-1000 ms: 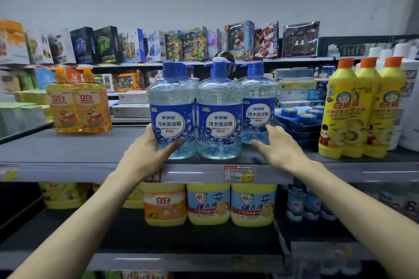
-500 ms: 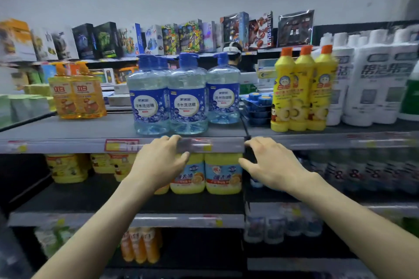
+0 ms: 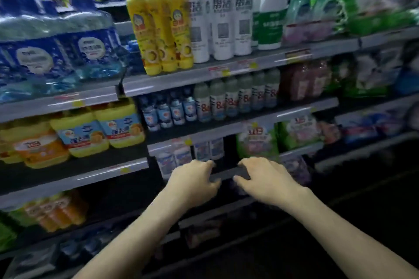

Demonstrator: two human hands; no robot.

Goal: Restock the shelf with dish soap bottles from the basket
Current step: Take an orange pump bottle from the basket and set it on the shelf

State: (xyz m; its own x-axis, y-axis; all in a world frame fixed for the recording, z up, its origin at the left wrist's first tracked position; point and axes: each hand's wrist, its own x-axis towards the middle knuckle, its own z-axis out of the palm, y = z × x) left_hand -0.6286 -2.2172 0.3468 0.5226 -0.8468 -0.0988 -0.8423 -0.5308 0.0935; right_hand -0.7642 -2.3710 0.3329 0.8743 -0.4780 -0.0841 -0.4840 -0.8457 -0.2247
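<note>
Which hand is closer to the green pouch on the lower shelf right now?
Right. The right hand hovers just below the green pouch, holding nothing. The left hand is below the pouch and further to its left, also holding nothing.

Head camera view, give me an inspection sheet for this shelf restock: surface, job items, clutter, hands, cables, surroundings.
Surface: grey shelf tiers, stocked; picture motion-blurred.
Job's things: clear blue dish soap bottles stand upright on the upper tier, left; basket not in view.
Clutter: yellow bottles with orange caps and white bottles stand beside them.
Grippers: left hand and right hand hold nothing, loosely curled, low before the lower tiers; contact with a shelf edge cannot be told.
Cables: nothing seen.
Surroundings: yellow tubs and small bottles on the tier below.
</note>
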